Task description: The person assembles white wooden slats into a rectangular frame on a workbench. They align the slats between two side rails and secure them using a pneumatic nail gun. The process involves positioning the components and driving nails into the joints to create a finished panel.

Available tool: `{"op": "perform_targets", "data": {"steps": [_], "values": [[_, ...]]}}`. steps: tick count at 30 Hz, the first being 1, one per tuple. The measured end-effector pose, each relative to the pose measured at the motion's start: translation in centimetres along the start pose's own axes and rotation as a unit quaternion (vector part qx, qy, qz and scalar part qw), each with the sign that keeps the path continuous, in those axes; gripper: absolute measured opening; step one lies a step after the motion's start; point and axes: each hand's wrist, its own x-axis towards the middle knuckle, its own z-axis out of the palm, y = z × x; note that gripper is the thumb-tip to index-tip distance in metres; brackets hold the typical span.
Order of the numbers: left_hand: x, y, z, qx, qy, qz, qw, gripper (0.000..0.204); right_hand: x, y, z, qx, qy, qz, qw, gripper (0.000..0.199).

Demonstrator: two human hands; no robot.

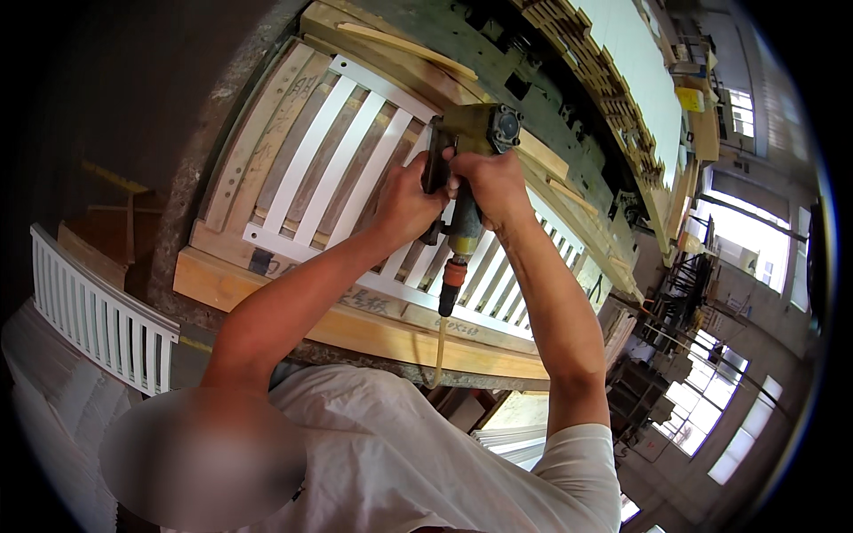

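A pneumatic nail gun (pixel 471 123) with an olive body is held over a white slatted panel (pixel 382 86). My right hand (pixel 491 182) wraps round its handle, below the round cap. My left hand (pixel 407 202) closes on the dark part at the gun's left side, its thumb and fingers close to the right hand. A red and black coupling (pixel 452 282) sits at the handle's end, and a pale air hose (pixel 441 348) hangs from it toward me. The panel lies flat inside a wooden frame (pixel 222 282) with handwritten marks. The gun's tip is hidden.
Another white slatted panel (pixel 102 311) stands low on the left. Loose wooden strips (pixel 409 49) lie along the frame's far side. Beyond a dark metal bed, a long stack of white and wooden pieces (pixel 622 62) curves away. Shelving and windows are at the right.
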Motion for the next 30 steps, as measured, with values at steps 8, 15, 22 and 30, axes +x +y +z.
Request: {"op": "perform_targets", "data": {"steps": [8, 15, 22, 30], "values": [[-0.3, 0.1, 0.2, -0.006, 0.003, 0.015, 1.000, 0.034, 0.0, 0.7, -0.6, 0.035, -0.013, -0.041, 0.998, 0.013], [-0.1, -0.4, 0.2, -0.006, 0.002, 0.024, 1.000, 0.033, -0.1, 0.5, -0.3, 0.000, 0.005, -0.011, 1.000, 0.012], [-0.4, 2.4, -1.9, 0.083, 0.052, 0.028, 0.995, 0.039, 0.3, -1.0, 0.8, 0.006, -0.044, -0.025, 0.999, 0.009], [0.2, 0.7, -2.1, 0.019, 0.082, 0.039, 0.996, 0.042, 1.7, -0.9, 1.6, -0.005, -0.059, -0.022, 0.998, 0.009]]}}
